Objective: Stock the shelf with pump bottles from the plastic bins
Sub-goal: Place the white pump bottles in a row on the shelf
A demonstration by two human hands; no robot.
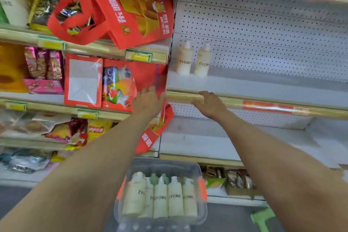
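Two cream pump bottles (194, 60) marked ZYOME stand side by side at the left end of the white shelf (254, 88). Below me, a clear plastic bin (202, 211) holds several more cream pump bottles (162, 198) lying in a row. My left hand (148, 100) is raised in front of the red packages beside the shelf's left edge, fingers relaxed, holding nothing. My right hand (210, 102) hangs just at the shelf's front rail, fingers loosely curled, empty.
A red gift bag (131, 7) hangs over the upper left shelf. Red boxed goods (116, 84) and snack packets (75, 132) fill the left shelving. The perforated back panel (263, 34) stands behind the bottles. A green object (263, 218) lies on the floor at the lower right.
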